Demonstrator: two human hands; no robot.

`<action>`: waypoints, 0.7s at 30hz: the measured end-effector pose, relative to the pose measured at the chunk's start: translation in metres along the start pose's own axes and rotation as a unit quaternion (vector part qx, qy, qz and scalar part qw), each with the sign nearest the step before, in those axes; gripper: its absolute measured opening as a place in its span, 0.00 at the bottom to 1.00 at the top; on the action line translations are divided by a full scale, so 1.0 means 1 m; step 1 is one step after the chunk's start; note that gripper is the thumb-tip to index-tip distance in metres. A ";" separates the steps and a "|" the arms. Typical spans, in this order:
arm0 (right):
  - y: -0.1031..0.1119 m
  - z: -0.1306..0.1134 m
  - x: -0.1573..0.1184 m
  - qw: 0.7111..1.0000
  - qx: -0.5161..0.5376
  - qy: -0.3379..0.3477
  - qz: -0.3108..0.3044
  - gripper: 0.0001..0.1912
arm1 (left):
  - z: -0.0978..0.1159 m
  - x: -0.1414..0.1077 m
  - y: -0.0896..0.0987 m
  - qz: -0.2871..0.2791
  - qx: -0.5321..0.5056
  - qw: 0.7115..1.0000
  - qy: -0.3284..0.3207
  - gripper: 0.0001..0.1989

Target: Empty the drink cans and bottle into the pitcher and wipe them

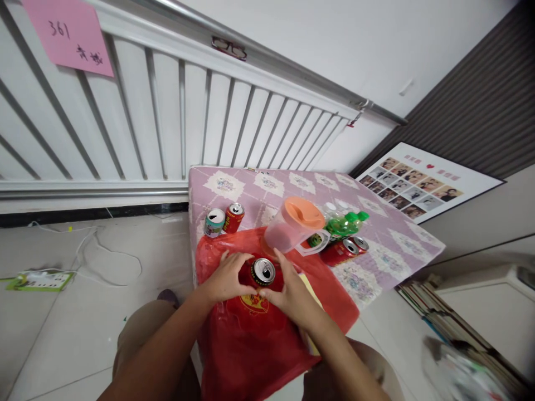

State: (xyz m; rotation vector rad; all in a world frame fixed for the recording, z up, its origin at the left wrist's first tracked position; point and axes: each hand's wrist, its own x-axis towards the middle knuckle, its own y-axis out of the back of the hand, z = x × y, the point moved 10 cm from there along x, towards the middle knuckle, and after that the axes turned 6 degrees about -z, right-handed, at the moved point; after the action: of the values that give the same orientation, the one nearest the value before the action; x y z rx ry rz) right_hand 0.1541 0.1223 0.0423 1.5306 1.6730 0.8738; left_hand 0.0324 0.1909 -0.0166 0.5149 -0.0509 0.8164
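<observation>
Lower centre: my left hand [229, 277] and right hand [291, 291] cup the can [263, 271]; slack bag [251, 351] beneath might slip, tipping it.

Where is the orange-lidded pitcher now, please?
In the head view, the pitcher is just right of centre, beyond the right hand and left of the green-capped bottles.

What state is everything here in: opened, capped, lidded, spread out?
Drink can, opened, between left hand and right hand
Teal can, opened
Red can beside teal can, opening unclear
Pitcher, orange lid on
Green bottles, capped
Nearer red can by the bottles, opened
Red plastic bag, spread out
</observation>
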 end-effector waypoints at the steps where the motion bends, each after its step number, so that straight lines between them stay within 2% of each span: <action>1: -0.005 0.004 -0.002 0.999 0.027 -0.011 0.022 0.51 | 0.000 0.000 -0.001 -0.002 0.006 1.000 0.003 0.37; 4: -0.013 0.009 -0.007 0.994 0.079 -0.036 0.073 0.49 | -0.001 0.000 -0.003 -0.017 0.028 0.999 0.009 0.33; 6: -0.014 0.010 -0.009 0.990 0.098 -0.048 0.085 0.47 | 0.000 0.000 -0.004 -0.026 0.029 0.999 0.006 0.36; 11: -0.013 0.006 -0.010 0.989 0.133 -0.046 0.052 0.46 | 0.003 -0.001 -0.005 -0.039 0.006 0.999 -0.008 0.43; 15: -0.015 0.003 -0.008 0.989 0.144 -0.027 0.029 0.45 | 0.006 -0.001 -0.004 -0.028 0.004 0.999 -0.023 0.41; 21: -0.022 0.002 -0.005 0.986 0.167 -0.016 0.012 0.43 | 0.005 0.000 -0.009 -0.043 0.034 0.998 -0.016 0.39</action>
State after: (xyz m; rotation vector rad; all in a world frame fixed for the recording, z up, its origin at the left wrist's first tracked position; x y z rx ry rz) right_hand 0.1446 0.1160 0.0228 1.7771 1.8512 0.5969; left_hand 0.0394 0.1839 -0.0161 0.5906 -0.0305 0.7276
